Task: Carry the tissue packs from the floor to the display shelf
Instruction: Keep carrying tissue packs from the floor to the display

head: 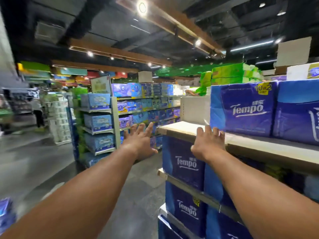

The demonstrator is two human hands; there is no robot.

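Supermarket aisles blur behind my view, under a dark ceiling (103,19) with spot lamps and wooden beams. Everything here I place against the display shelf (183,129), a pale board on the right side of the frame.

Both my arms reach forward. My left hand (139,142) hangs in the air just left of the shelf's corner, fingers spread and straight, holding nothing. My right hand (208,144) is over the shelf's front edge, fingers also spread; I cannot tell whether the fingertips touch the board or hover above it.

On the shelf, just right of my right hand, stands a blue tissue pack (245,109) with a white brand name, and a second one beside it is cut off by the frame edge. Below the shelf more blue packs (184,163) fill the lower tiers, partly hidden by my right forearm. At the bottom left corner, well away from the shelf, a blue blur (6,213) on the grey floor (34,161) may be another pack; it is too smeared to say.

Far left of the shelf, other racks (98,123) carry light blue goods, and a person (37,111) stands beyond, indistinct.
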